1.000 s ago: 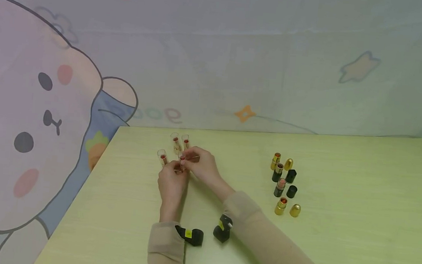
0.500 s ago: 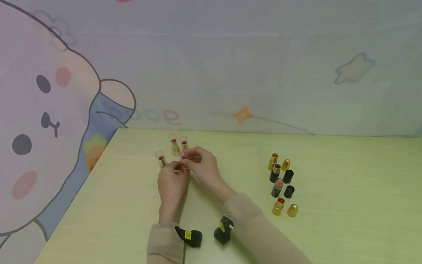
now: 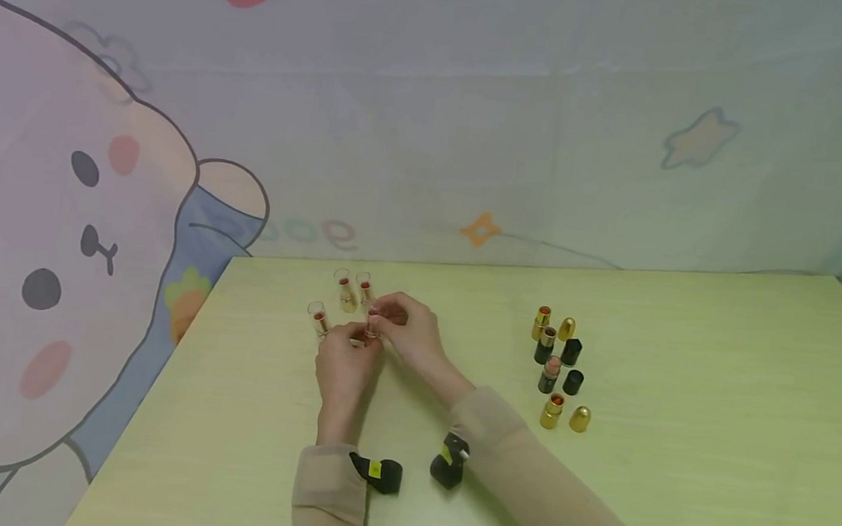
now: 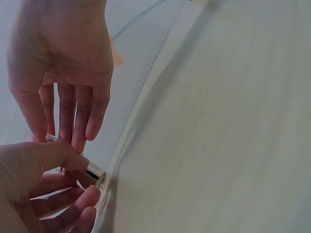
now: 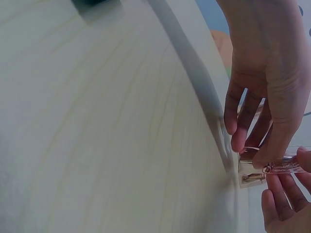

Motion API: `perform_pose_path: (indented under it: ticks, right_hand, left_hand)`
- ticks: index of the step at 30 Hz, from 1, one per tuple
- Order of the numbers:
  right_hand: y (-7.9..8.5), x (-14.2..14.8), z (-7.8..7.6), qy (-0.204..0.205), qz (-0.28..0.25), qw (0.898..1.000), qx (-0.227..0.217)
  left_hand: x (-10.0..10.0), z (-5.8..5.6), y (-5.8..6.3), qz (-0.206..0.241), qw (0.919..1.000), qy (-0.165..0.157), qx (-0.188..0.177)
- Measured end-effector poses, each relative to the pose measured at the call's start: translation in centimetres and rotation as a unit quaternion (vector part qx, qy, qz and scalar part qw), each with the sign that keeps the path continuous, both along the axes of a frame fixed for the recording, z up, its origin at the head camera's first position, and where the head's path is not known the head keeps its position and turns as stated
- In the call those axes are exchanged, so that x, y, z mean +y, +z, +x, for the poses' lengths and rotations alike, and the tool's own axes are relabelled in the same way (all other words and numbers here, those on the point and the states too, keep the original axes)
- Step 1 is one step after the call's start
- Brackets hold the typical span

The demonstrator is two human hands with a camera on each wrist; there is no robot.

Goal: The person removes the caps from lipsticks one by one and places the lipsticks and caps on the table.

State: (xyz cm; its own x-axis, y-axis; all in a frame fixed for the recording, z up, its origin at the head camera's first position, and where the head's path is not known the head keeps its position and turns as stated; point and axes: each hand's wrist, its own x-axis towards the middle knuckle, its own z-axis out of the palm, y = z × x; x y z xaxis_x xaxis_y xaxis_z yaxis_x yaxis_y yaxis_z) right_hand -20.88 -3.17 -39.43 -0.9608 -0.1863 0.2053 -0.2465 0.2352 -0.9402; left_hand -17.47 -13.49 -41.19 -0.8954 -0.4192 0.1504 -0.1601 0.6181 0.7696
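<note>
Both hands meet at a lipstick with a clear cap [image 3: 371, 322], held upright just above or on the table; its foot is hidden by the fingers. My left hand [image 3: 347, 367] pinches its shiny lower part [image 4: 99, 175] between thumb and fingers. Higher up, the thumb and fingertips of my right hand [image 3: 413, 333] pinch the clear part. Two similar clear-capped lipsticks [image 3: 347, 292] stand just behind the hands. Another lipstick [image 3: 319, 318] is to the left, partly covered by the left hand.
Toward the right, several uncapped lipsticks [image 3: 549, 374] stand in a row, gold and black, with their caps [image 3: 572, 382] beside them. A printed cloth backdrop [image 3: 432, 130] hangs behind the table's far edge [image 3: 661, 272]. A black wrist camera [image 3: 386, 476] sits at each cuff.
Both hands and the pinched lipstick have shifted slightly right, away from the other clear-capped ones. The head view has turned a little, and the grips look the same.
</note>
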Motion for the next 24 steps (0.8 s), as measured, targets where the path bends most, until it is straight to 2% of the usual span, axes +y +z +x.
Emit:
perform_pose_path:
  ticks: [15, 24]
  right_hand:
    - [-0.26, 0.40, -0.06, 0.002, 0.011, 1.000, -0.008]
    - [-0.12, 0.65, -0.04, -0.014, 0.004, 1.000, -0.004]
  left_hand:
    - [0.06, 0.21, 0.19, 0.004, 0.9998, -0.018, 0.001]
    - [0.10, -0.01, -0.11, 0.023, 0.9991, -0.028, 0.022]
